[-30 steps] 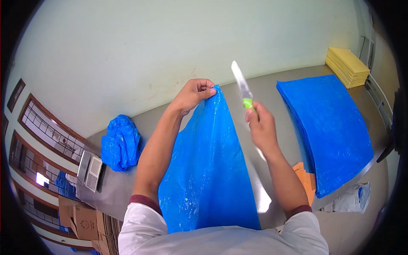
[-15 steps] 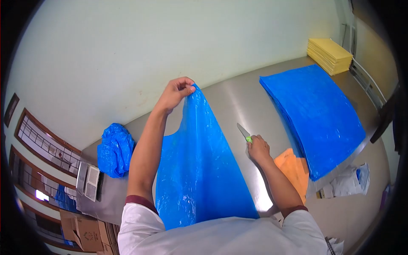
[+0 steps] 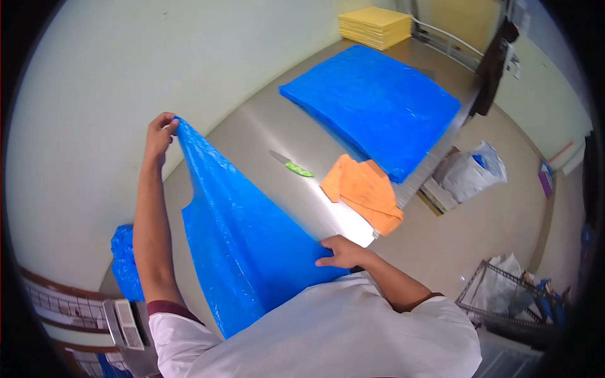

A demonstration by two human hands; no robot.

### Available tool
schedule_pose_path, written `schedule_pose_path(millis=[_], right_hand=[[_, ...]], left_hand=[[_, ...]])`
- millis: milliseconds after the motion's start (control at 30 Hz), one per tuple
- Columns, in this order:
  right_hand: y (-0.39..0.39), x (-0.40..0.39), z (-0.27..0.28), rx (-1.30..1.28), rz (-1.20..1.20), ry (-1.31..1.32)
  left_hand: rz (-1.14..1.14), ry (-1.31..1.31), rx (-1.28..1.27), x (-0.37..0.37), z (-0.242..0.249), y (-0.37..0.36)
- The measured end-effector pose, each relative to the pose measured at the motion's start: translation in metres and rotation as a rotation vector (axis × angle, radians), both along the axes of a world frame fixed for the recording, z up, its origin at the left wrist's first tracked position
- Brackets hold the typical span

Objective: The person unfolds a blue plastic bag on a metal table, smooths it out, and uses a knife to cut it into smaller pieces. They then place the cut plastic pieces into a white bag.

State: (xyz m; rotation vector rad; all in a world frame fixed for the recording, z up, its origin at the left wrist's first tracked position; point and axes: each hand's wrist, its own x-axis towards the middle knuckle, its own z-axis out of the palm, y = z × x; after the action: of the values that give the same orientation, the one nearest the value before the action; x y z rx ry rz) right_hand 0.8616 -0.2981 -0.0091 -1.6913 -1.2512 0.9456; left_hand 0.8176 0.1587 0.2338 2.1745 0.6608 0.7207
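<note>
My left hand (image 3: 162,133) pinches the top corner of a blue plastic sheet (image 3: 246,233) and holds it raised near the wall. The sheet hangs down toward my body. At its lower right edge is my right hand (image 3: 340,253), with thumb and fingers closed on the plastic. A knife with a green handle (image 3: 299,169) lies on the metal table (image 3: 242,142), blade toward the upper left. Beside it rests a folded orange cloth (image 3: 365,192). Beyond the cloth a flat stack of blue sheets (image 3: 378,104) covers part of the table.
A pile of yellow envelopes (image 3: 375,28) stands at the table's far end. Crumpled blue plastic (image 3: 126,261) is at the left, near a grey-white device (image 3: 128,324). A white bag (image 3: 472,173) and a wire rack (image 3: 504,290) stand at the right.
My right hand has let go of the knife, which now lies on the table, and has taken the sheet's lower right edge. The view has turned to the right.
</note>
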Motion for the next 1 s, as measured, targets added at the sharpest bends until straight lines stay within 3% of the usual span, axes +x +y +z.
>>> schedule_pose_path(millis=[200, 400, 533, 733, 1000], right_hand=[[-0.057, -0.001, 0.012, 0.229, -0.255, 0.138], [-0.12, 0.096, 0.08, 0.276, -0.403, 0.171], [-0.159, 0.198, 0.064, 0.368, -0.544, 0.172], [-0.201, 0.362, 0.055, 0.338, -0.677, 0.45], [-0.219, 0.508, 0.025, 0.202, -0.923, 0.428]], left_hand=[[-0.061, -0.164, -0.197, 0.056, 0.028, 0.029], [-0.137, -0.316, -0.161, 0.173, 0.093, 0.018], [-0.135, -0.365, -0.126, 0.296, 0.104, -0.028], [-0.087, -0.25, -0.142, 0.517, 0.04, -0.056], [0.085, -0.073, -0.195, 0.708, -0.088, -0.075]])
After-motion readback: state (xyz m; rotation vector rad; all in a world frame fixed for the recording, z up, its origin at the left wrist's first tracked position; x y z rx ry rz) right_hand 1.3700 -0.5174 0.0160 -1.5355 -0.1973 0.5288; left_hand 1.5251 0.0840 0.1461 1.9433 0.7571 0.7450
